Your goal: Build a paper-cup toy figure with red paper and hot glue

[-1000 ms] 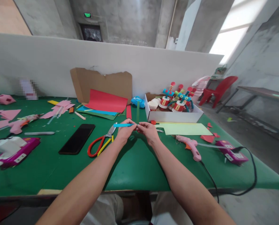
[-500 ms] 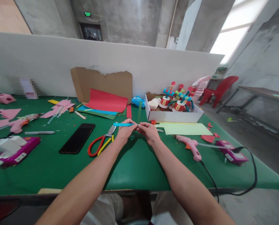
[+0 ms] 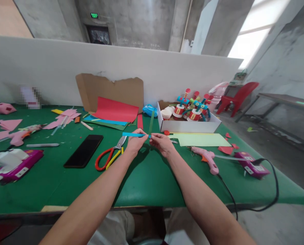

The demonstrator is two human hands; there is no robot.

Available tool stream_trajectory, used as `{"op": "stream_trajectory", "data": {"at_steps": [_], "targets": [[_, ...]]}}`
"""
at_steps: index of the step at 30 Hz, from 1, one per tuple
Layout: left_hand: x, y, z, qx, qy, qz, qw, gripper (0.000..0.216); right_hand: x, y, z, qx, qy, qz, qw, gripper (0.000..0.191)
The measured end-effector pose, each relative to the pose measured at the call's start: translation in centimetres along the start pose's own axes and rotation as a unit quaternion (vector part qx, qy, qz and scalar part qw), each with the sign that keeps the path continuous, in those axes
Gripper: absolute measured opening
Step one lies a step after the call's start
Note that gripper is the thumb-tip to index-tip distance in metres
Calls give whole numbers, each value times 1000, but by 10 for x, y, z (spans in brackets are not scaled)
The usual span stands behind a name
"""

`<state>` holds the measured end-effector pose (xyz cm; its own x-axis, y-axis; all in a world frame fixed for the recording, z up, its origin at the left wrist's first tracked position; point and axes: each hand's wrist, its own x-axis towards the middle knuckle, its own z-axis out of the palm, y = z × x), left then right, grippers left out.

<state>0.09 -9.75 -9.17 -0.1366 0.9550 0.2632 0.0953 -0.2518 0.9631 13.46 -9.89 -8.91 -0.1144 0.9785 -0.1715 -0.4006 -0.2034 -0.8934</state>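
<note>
My left hand (image 3: 137,140) pinches a narrow blue paper strip (image 3: 131,134), whose free end sticks out to the left over the back of the hand. Right beside it, my right hand (image 3: 161,143) is closed in a pinch where the blue strip meets a green paper strip (image 3: 152,120). That green strip points away from me, toward the back of the table. The fingers partly cover the place where the two strips meet. Just left of my left hand lie scissors (image 3: 111,154) with one red and one yellow handle.
A white box (image 3: 191,127) at the back right holds paper-cup figures (image 3: 193,115). A pink glue gun (image 3: 205,157) lies on the right, its cord trailing off the edge. A phone (image 3: 83,151), coloured paper (image 3: 116,109) and a purple power strip (image 3: 24,165) are on the left.
Both hands stay almost in place, still pinching. A little more blue paper shows between the fingertips, and the view has shifted slightly.
</note>
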Motion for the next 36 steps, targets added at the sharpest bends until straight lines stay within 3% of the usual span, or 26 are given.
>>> {"op": "stream_trajectory", "data": {"at_steps": [9,15,20,29,36], "targets": [[0,2,0,-3,-3,-7,1000,14,-5,-3,2,-91,-5,-40,995,26],[0,-2,0,-119,-29,-75,990,22,-3,-1,2,-53,-3,-18,998,28],[3,0,-6,-67,-47,-46,996,22,-6,-4,0,-69,-31,-3,997,27],[5,5,-6,-189,-33,-128,973,41,-5,-8,4,1,26,-12,1000,14],[2,1,-3,-173,-86,-107,975,35,-2,-2,4,11,12,-1,1000,10]]}}
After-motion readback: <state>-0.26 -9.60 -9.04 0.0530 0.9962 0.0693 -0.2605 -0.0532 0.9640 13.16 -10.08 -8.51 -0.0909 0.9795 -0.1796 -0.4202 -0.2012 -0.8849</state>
